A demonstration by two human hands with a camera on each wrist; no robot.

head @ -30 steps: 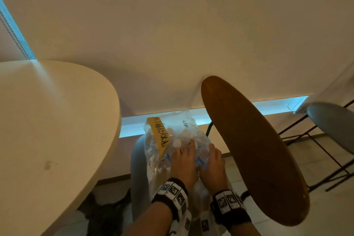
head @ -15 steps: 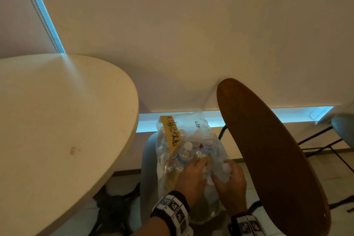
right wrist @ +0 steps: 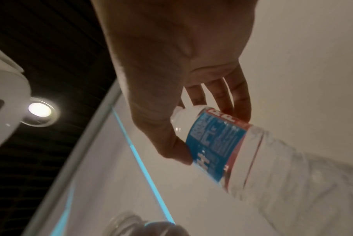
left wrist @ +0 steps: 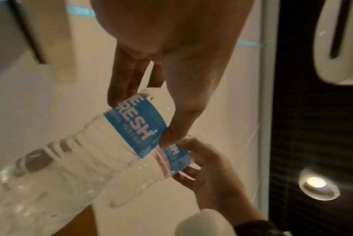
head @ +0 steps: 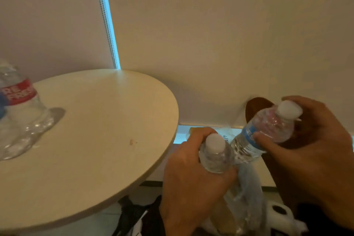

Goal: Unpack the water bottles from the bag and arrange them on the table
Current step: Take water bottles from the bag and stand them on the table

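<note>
My left hand point(head: 193, 170) grips a clear water bottle point(head: 215, 154) with a white cap, held just right of the round beige table point(head: 107, 140). My right hand point(head: 314, 145) holds a second bottle point(head: 266, 130), tilted, with a blue and red label. The left wrist view shows fingers point(left wrist: 125, 79) and thumb round the blue-labelled bottle point(left wrist: 102, 143). In the right wrist view the other bottle point(right wrist: 232, 143) sits between thumb and fingers point(right wrist: 230, 95). The clear plastic bag point(head: 247, 197) hangs below both hands. A wrapped pack of bottles point(head: 17, 109) stands at the table's left edge.
A brown wooden chair back point(head: 254, 107) stands behind my right hand. The pale wall and blind point(head: 210, 34) close off the far side. Dark items point(head: 134, 214) lie on the floor under the table's rim.
Both hands have come up out of the bag, each with a bottle. The view has swung left, bringing the table and the wrapped pack into sight.
</note>
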